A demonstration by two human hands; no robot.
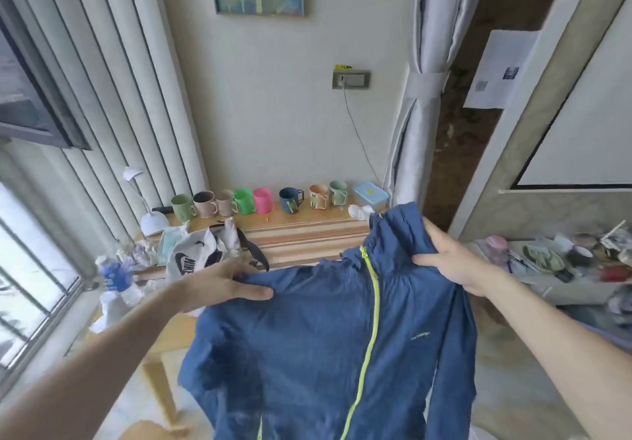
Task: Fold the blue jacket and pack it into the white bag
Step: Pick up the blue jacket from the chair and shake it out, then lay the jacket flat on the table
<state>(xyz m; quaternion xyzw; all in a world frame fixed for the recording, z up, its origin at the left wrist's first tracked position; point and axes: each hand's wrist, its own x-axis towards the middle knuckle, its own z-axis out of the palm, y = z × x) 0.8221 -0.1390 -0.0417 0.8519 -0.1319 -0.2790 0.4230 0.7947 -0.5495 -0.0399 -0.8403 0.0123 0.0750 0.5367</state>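
I hold the blue jacket (307, 337) up in the air in front of the table, its front facing me, with a yellow-green zipper running down the middle. My left hand (225, 285) pinches the left shoulder. My right hand (451, 261) grips the right shoulder near the collar. The sleeves and hem hang down out of the frame. The white bag (191, 255) with a black logo and dark strap lies crumpled on the table's left part, just beyond my left hand.
A wooden table with a striped cloth (301, 238) holds a row of coloured mugs (253, 200), a blue-lidded box (371, 195), a white lamp (154, 222) and a plastic bottle (116, 279). A cluttered shelf (564, 261) stands at right. Windows and curtains are at left.
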